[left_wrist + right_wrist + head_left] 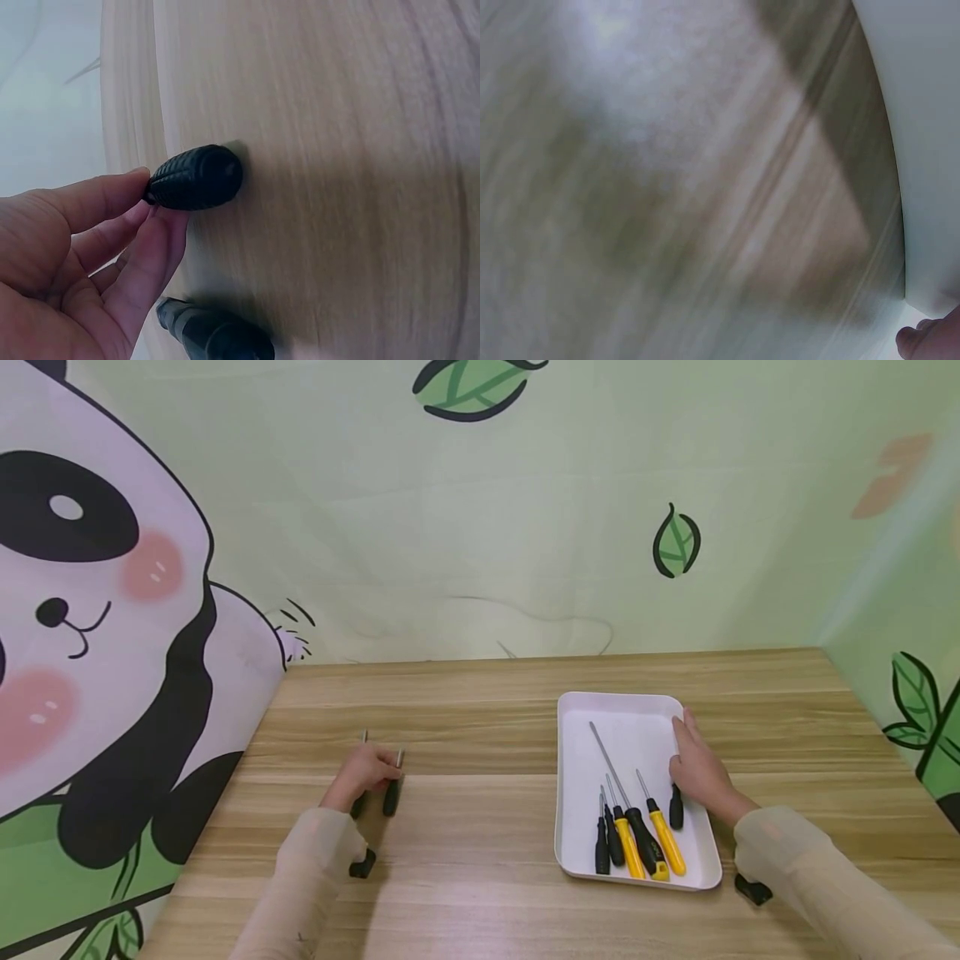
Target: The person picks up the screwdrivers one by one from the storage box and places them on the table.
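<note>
In the head view my left hand (369,772) pinches a screwdriver with a black handle (392,797) at the neck between thumb and fingers. Its ribbed handle (196,178) points toward the camera in the left wrist view. A second black screwdriver (221,334) lies on the table beside it, partly behind the hand from above. On the right, my right hand (703,768) grips the right rim of a white tray (564,760). Inside lie several screwdrivers, among them a yellow-handled one (666,837) and a short black one (677,808) by the thumb.
The wood-grain table (480,827) runs back to a printed wall cloth (525,527) with a panda and leaves. Black wrist-camera pieces (363,863) show below both hands. The right wrist view is mostly blurred tabletop and the tray's outer wall (922,150).
</note>
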A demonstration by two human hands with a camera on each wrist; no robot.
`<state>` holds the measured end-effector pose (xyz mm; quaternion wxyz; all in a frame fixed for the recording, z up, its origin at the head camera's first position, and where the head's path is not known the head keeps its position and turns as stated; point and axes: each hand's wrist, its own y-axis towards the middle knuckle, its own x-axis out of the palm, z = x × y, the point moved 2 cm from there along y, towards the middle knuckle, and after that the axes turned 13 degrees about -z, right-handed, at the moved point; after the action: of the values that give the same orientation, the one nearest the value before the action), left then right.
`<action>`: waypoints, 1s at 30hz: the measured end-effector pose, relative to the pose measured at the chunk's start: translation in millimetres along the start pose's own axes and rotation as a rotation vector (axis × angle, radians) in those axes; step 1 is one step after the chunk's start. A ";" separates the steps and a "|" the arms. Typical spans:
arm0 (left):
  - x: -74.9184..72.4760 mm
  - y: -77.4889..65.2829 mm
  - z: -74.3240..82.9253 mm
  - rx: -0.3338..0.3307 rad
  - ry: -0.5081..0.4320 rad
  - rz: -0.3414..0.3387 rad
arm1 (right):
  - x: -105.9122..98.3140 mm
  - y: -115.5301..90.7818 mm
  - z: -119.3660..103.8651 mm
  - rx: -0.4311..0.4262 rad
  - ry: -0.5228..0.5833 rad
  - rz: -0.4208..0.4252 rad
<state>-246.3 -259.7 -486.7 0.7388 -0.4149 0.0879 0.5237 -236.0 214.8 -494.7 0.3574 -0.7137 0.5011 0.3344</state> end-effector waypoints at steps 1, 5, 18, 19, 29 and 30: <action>0.0 -4.4 3.0 0.012 0.007 0.003 | 0.0 -0.1 0.0 0.001 0.001 0.000; 0.3 -10.7 5.0 0.033 0.014 0.021 | 0.4 -0.1 0.3 0.004 0.000 -0.002; -0.2 -9.6 5.3 0.001 0.026 0.038 | 0.3 0.0 0.3 0.010 -0.005 -0.002; -0.3 -9.3 5.2 -0.002 0.030 0.039 | 0.3 0.0 0.2 0.012 -0.007 -0.004; -1.2 -9.6 4.2 -0.037 0.081 0.045 | 0.6 -0.2 0.1 0.011 -0.008 0.004; -1.3 -9.7 4.2 -0.041 0.084 0.045 | 0.4 -0.3 -0.2 0.010 -0.010 0.003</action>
<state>-240.0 -258.7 -478.2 0.7138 -0.4495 0.1177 0.5241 -235.6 214.5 -494.9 0.3630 -0.7096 0.5020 0.3358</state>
